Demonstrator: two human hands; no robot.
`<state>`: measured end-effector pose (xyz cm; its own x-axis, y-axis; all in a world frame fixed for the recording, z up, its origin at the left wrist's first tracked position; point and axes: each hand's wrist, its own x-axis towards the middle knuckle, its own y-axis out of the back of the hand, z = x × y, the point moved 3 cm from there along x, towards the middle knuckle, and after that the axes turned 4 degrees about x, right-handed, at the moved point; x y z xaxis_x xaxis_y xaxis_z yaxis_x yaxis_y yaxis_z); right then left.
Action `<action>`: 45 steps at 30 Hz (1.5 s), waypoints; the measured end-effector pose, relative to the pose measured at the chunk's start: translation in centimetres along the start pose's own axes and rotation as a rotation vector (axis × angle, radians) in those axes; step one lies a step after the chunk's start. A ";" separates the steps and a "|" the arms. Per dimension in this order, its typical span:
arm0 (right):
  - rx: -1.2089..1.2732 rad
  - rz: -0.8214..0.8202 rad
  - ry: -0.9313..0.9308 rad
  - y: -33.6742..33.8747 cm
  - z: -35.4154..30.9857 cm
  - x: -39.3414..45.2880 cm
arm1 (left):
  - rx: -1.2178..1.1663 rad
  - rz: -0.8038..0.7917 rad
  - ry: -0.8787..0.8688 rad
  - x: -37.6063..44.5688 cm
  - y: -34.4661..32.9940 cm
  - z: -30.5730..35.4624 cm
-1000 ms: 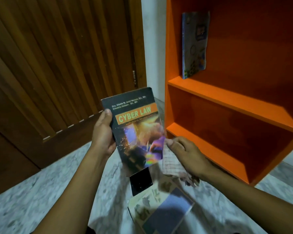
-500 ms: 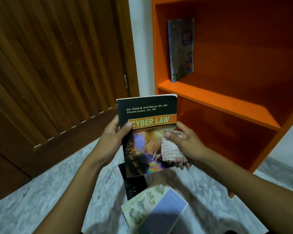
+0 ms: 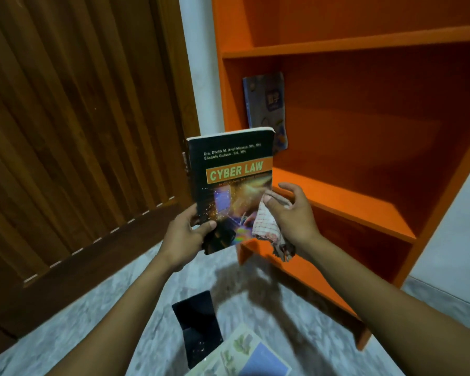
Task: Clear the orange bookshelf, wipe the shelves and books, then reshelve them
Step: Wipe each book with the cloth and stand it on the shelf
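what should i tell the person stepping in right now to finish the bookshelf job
Left hand grips the Cyber Law book upright by its lower corner. Right hand pinches the checked cloth against the cover.
One book leans on the left wall inside the orange bookshelf; the other shelves in view are bare. A dark book and a light-covered one lie on the floor.
Left: finish wiping, shelve this book, then the floor ones.

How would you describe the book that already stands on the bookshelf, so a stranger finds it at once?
Look at the orange bookshelf on the right, at the shelf under the top board. A single thin blue book stands there, leaning against the left wall. Unlike the black Cyber Law book held in the left hand, no hand touches it.
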<state>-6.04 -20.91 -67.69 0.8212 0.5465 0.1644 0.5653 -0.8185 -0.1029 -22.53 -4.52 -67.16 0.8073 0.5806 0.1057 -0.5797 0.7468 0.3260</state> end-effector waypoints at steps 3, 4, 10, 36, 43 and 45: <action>0.002 0.071 0.022 1.0 -0.8 1.0 | -0.038 0.035 -0.045 4.4 -0.7 2.5; 0.012 0.087 0.034 1.3 -1.1 1.5 | -0.062 0.039 -0.056 6.0 -1.0 3.2; -0.043 0.181 0.112 3.2 -2.5 4.6 | -0.029 0.131 -0.071 14.5 -4.7 6.4; 0.042 0.145 0.080 4.6 0.1 9.6 | 0.418 0.436 0.066 27.9 -13.1 4.0; 0.045 0.138 0.083 5.3 -0.4 9.5 | 0.161 0.498 0.090 28.5 -14.4 3.5; 0.036 0.147 0.084 5.6 -0.7 9.3 | 0.140 0.506 0.101 28.3 -13.9 3.2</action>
<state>4.67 -20.52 -66.05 0.8865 0.4035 0.2266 0.4435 -0.8806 -0.1669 8.75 0.49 -65.68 0.4123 0.8903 0.1936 -0.8679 0.3192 0.3807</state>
